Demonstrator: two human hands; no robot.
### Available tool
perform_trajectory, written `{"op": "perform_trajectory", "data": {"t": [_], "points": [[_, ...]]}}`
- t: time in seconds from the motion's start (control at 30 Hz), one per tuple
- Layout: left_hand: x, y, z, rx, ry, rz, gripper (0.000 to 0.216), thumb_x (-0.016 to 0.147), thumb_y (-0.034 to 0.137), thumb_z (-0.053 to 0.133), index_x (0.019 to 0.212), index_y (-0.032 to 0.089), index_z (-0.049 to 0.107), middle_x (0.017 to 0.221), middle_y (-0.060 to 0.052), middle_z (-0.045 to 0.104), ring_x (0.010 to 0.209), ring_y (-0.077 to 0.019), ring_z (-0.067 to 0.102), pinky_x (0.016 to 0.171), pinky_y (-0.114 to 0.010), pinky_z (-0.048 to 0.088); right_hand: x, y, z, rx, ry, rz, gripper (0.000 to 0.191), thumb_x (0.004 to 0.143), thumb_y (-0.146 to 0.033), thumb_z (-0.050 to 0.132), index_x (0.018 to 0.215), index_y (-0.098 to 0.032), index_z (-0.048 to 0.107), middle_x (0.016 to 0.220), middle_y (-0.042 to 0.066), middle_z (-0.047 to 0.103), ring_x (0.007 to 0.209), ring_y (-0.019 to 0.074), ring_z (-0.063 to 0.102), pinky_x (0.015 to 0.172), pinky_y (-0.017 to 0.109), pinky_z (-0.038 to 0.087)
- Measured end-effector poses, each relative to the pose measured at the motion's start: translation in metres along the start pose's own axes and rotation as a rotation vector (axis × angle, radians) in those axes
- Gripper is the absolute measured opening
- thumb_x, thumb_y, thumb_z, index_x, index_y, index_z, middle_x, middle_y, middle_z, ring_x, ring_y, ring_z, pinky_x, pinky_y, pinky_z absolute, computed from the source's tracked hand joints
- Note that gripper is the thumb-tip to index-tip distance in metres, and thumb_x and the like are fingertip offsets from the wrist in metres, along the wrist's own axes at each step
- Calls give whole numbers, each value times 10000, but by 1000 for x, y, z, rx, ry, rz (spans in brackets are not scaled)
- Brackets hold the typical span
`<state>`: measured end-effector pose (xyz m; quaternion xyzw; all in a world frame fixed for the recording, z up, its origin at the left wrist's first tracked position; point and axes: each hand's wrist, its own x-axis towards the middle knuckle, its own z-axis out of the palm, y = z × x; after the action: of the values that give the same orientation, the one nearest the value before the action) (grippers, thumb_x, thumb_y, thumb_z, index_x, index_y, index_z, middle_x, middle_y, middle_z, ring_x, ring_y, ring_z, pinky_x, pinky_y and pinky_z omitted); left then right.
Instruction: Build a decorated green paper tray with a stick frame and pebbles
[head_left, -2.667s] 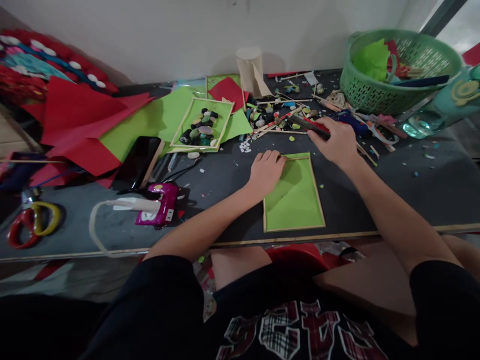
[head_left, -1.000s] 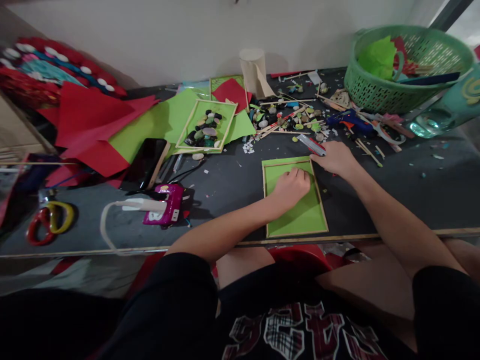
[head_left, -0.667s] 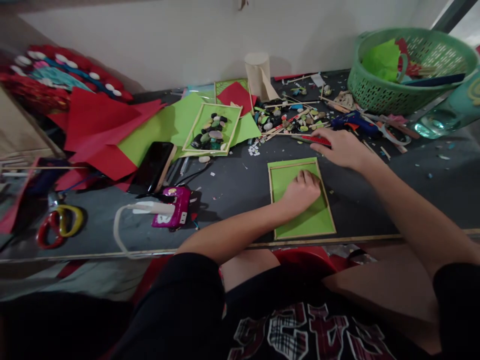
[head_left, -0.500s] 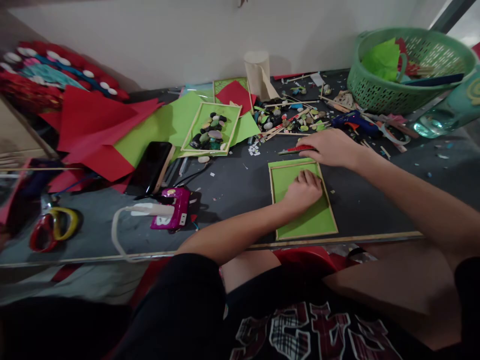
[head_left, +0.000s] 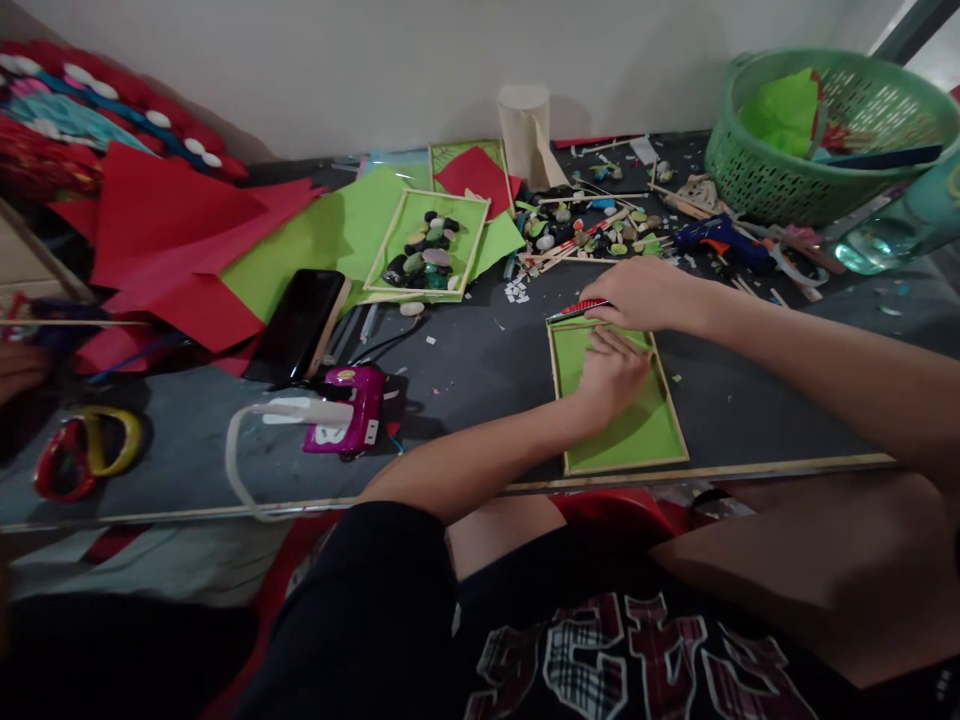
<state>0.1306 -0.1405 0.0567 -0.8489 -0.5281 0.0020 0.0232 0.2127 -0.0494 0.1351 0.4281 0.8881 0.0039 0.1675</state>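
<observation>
My right hand point(head_left: 637, 292) is closed around a red-handled utility knife point(head_left: 585, 308). The knife's blade end lies along the top edge of a green paper sheet point(head_left: 622, 435) framed with thin wooden sticks. Resting on this sheet is my left hand point(head_left: 616, 372), fingers stretched toward the top edge, just below the knife. The framed sheet lies flat near the front edge of the table.
A second framed panel point(head_left: 471, 255) with pebbles lies further back. Nearby are a phone point(head_left: 296, 325), a purple power adapter point(head_left: 360, 405), scissors point(head_left: 112, 440), red paper point(head_left: 165, 220), a paper roll point(head_left: 523, 135), a glue gun point(head_left: 724, 240) and a green basket point(head_left: 757, 180).
My right hand has brought the knife down and left onto the sheet's top edge. My left fingers have straightened toward that edge. Another person's hand has come in at the far left.
</observation>
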Motion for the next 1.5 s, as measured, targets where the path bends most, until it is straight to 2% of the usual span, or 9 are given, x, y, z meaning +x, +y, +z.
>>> {"op": "perform_trajectory", "data": {"t": [0.1, 0.23, 0.3, 0.57, 0.97, 1.13, 1.33, 1.5], "points": [[1, 0, 0, -11, -3, -4, 619, 1123, 274, 236, 1394, -154, 592, 1349, -386, 631, 1240, -427, 715, 755, -384, 690, 1, 0, 2, -18, -2, -2, 399, 1065, -406, 475, 1315, -251, 745, 1226, 80, 775, 1088, 250, 715, 814, 323, 456], [0, 1, 1, -40, 38, -22, 560, 1119, 277, 312, 1373, -96, 644, 1329, -370, 654, 1210, -425, 734, 728, -393, 693, 0, -1, 2, -42, 0, -14, 400, 1077, -409, 466, 1309, -241, 745, 1219, 88, 773, 1082, 252, 716, 792, 309, 444], [0, 1, 1, -28, 40, -25, 567, 1120, 279, 310, 1363, -104, 648, 1321, -371, 662, 1196, -423, 741, 707, -378, 686, -1, -2, 0, -58, -9, -33, 398, 1081, -395, 459, 1314, -237, 741, 1216, 94, 772, 1070, 245, 716, 798, 306, 441], [1, 2, 0, 29, 8, -8, 571, 1122, 253, 286, 1372, -138, 618, 1307, -389, 656, 1189, -421, 744, 737, -384, 683, 0, 0, -2, -79, -48, -58, 404, 1088, -352, 434, 1337, -225, 726, 1225, 109, 767, 1105, 254, 710, 816, 329, 458], [2, 2, -9, 64, -77, 30, 599, 1122, 200, 191, 1392, -183, 565, 1339, -397, 622, 1226, -412, 720, 805, -382, 681, -6, 10, 2, -86, -9, -75, 359, 1077, -340, 472, 1286, -250, 750, 1183, 75, 784, 1044, 233, 731, 785, 311, 464], [1, 2, -12, 37, -70, 20, 563, 1116, 194, 233, 1393, -138, 595, 1335, -384, 633, 1220, -398, 731, 784, -378, 681, -7, 12, 3, -90, -29, -57, 373, 1080, -367, 485, 1333, -239, 727, 1241, 79, 769, 1105, 251, 720, 816, 320, 471], [3, 2, -8, 26, -56, 8, 559, 1114, 197, 246, 1393, -140, 593, 1324, -390, 637, 1211, -407, 735, 791, -406, 689, -6, 19, 9, -32, -27, -54, 403, 1083, -392, 458, 1366, -273, 720, 1267, 68, 760, 1159, 249, 691, 939, 350, 471], [4, 3, -1, 10, -36, 2, 578, 1116, 212, 242, 1391, -175, 571, 1318, -421, 631, 1216, -429, 726, 767, -409, 687, -5, 26, 17, -25, 14, -97, 428, 1089, -433, 430, 1369, -283, 717, 1259, 61, 762, 1142, 242, 692, 899, 341, 482]]}}
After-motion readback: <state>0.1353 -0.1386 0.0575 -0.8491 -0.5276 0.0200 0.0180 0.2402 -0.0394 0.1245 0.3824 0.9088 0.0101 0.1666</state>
